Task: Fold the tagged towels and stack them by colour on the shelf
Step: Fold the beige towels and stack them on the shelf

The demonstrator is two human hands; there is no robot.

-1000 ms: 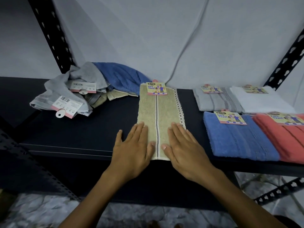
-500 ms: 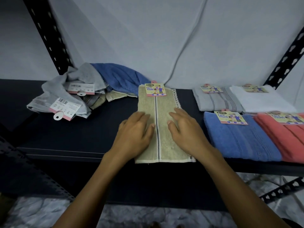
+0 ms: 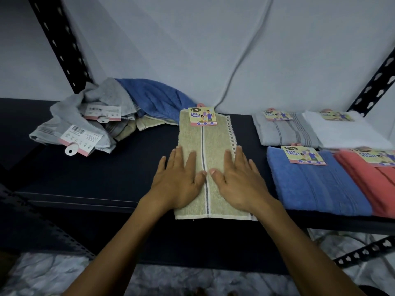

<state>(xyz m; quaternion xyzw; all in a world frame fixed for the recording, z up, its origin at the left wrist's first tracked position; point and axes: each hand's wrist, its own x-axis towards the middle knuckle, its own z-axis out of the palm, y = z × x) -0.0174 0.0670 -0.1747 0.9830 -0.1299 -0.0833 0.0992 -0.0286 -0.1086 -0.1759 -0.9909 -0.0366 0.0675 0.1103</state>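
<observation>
**Both palms flat on the beige towel**

A loose pile of towels [image 3: 96,122] lies at the shelf's [image 3: 111,178] left. At centre, the left hand [image 3: 178,180] and right hand [image 3: 237,180] press flat, fingers straight, on the folded beige towel [image 3: 205,137]. Folded grey [image 3: 282,133], white [image 3: 346,133], blue [image 3: 314,186] and red [image 3: 376,184] towels lie right.

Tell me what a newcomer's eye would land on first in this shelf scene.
First, the left hand and right hand, both flat on the beige towel at the middle of the dark shelf. Next, the folded blue towel and coral towel at the right front, with a grey towel and a white towel behind them. At the left back lies a crumpled pile of unfolded towels.
</observation>
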